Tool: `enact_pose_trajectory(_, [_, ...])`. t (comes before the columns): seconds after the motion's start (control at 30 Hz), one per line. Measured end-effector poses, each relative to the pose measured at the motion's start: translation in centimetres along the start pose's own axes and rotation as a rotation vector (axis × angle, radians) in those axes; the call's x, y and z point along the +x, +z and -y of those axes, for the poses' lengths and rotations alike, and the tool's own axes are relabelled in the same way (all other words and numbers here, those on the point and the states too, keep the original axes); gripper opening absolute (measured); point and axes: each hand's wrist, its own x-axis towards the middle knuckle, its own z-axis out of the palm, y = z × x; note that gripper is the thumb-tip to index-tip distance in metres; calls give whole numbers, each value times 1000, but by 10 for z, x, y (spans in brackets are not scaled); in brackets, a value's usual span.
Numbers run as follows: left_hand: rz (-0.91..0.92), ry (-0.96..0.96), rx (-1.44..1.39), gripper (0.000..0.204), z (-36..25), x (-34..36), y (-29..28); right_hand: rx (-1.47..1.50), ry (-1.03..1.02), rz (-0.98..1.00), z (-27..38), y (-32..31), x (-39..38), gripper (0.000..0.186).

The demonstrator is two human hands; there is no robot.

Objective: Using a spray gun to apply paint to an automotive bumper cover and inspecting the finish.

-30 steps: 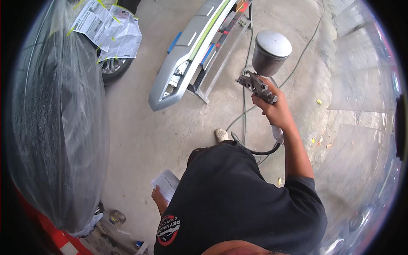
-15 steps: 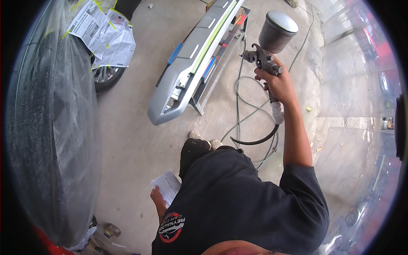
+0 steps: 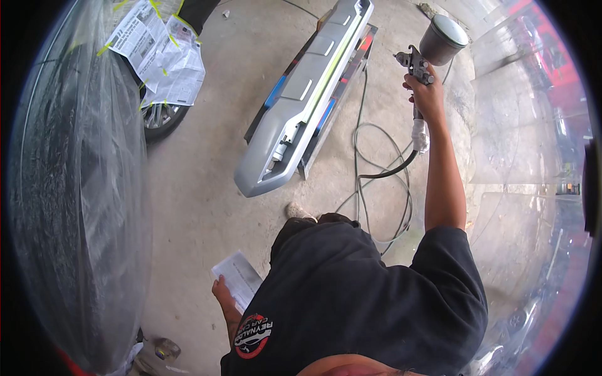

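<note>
My right hand (image 3: 428,99) is wrapped round the handle of a spray gun (image 3: 415,64), held out ahead and to the right. A metal paint cup (image 3: 442,41) sits on the gun, and a black hose runs from the white-wrapped lower end of its handle. Down at the left, my left hand (image 3: 222,292) grips a printed sheet of paper (image 3: 238,276) by its edge. Ahead of me a long silver-grey car body part, like a bumper or side trim (image 3: 269,170), rests on a stand (image 3: 306,166). The gun is to its right, apart from it.
Clear plastic sheeting (image 3: 94,207) drapes a vehicle on the left, whose wheel (image 3: 164,118) is partly covered by taped newspaper (image 3: 179,75). A coiled hose (image 3: 407,207) lies on the concrete floor. More plastic sheeting (image 3: 514,138) hangs on the right. A small jar (image 3: 166,348) stands at lower left.
My right hand has moved the spray gun farther out and to the right. The left hand and paper have shifted slightly left. The view has shifted, so the silver part appears lower and more right.
</note>
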Motion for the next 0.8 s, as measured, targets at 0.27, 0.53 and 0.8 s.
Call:
enact_pose_trajectory(0.27, [9,-14,67,23,10,12,1,35,76,414,37,5,-13,29])
enact_pose_trajectory(0.53, [-54,-60,26,26,1,-8,14,76,16,310,6,18,70,23])
enact_pose_trajectory(0.8, [-97,-53,341,40,7,-41,49,75,-58,146,-32,18,146,35])
